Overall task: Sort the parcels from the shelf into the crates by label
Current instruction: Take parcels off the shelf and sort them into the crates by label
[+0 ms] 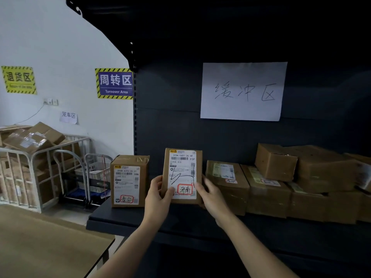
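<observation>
Both hands grip one upright parcel (pixel 183 175) at the near edge of the dark shelf (pixel 124 217): the left hand (pixel 158 194) clasps its left side, the right hand (pixel 208 194) its right side. Its label faces the camera. Another parcel (pixel 129 181) stands just left; more boxes (pixel 281 185) crowd the right.

Both bare forearms reach forward; the left hand (pixel 158 194) and right hand (pixel 210 195) clasp opposite sides, thumbs in front.
</observation>
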Demonstrator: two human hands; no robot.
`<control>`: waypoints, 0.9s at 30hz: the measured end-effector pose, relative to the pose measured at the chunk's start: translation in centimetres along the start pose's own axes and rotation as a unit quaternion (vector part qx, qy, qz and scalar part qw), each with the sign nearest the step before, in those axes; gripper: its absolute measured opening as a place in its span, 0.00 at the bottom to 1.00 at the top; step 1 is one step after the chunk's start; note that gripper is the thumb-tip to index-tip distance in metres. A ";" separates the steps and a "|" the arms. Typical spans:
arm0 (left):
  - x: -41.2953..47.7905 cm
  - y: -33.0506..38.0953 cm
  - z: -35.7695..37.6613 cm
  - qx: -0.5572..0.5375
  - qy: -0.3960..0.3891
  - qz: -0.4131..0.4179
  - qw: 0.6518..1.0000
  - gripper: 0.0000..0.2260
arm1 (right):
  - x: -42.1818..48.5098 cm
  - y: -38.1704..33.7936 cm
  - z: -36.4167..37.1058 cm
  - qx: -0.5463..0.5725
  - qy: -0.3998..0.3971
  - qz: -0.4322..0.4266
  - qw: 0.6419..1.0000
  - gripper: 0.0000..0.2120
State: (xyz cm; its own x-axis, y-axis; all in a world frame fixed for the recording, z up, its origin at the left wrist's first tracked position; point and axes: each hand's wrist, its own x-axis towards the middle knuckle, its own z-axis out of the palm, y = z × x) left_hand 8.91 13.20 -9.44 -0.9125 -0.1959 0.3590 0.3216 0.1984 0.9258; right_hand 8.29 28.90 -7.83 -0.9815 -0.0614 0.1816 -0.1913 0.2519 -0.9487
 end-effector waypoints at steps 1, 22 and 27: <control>0.2 -0.1 0.3 0.005 0.007 -0.005 1.000 0.19 | 0.1 0.1 0.0 0.002 -0.001 0.002 1.000 0.21; 2.7 -1.7 2.2 0.144 -0.032 0.036 0.988 0.28 | 1.3 2.6 0.4 -0.092 0.039 0.023 0.995 0.24; 1.8 0.1 6.1 0.178 -0.055 0.106 0.977 0.28 | -0.9 2.7 -3.8 -0.136 0.182 -0.062 0.972 0.19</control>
State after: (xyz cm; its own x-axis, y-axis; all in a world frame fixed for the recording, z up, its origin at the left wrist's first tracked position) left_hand 5.74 18.70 -9.44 -0.8632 -0.0140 0.5047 0.4154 0.5485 0.7257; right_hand 8.61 33.30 -9.60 -0.8802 0.2260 0.4173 -0.2563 0.5135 -0.8189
